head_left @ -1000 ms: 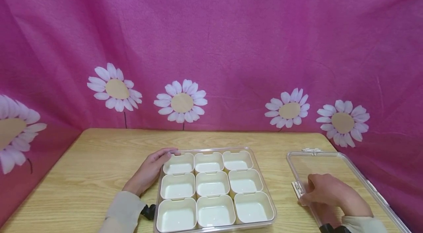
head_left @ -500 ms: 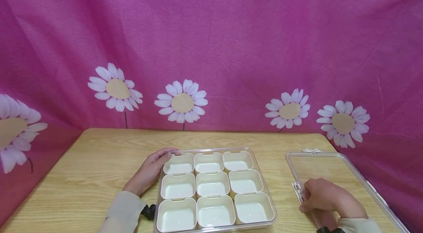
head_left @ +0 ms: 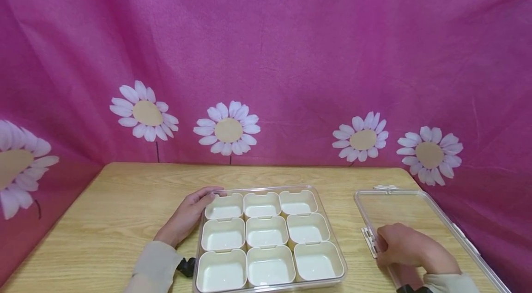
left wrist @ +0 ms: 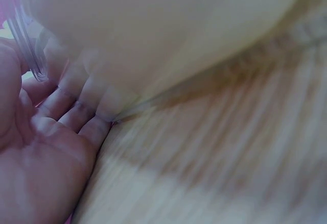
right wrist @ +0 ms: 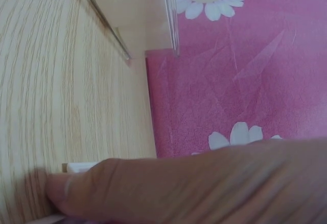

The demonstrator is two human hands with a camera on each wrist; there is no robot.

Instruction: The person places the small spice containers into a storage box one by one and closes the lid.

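A clear box (head_left: 342,279) stands at the front middle of the table, holding several cream open-topped cups (head_left: 267,231) in three rows. My left hand (head_left: 187,214) grips its far left corner, thumb at the rim; in the left wrist view the fingers (left wrist: 76,99) curl round the corner, partly seen through the clear wall. To the right lies a clear lid (head_left: 436,210) with white latches (head_left: 369,239) on its edges. My right hand (head_left: 413,247) pinches the lid's left edge beside a latch; its fingertips are partly hidden. In the right wrist view the thumb (right wrist: 102,188) lies against a white latch.
The wooden table (head_left: 104,219) carries the box and lid. A magenta cloth (head_left: 266,53) with white daisies hangs behind it and along both sides. A strip of bare wood separates the box from the lid.
My right hand has settled lower on the lid's left edge, and the lid has shifted slightly left. The left hand and the box have stayed in place.
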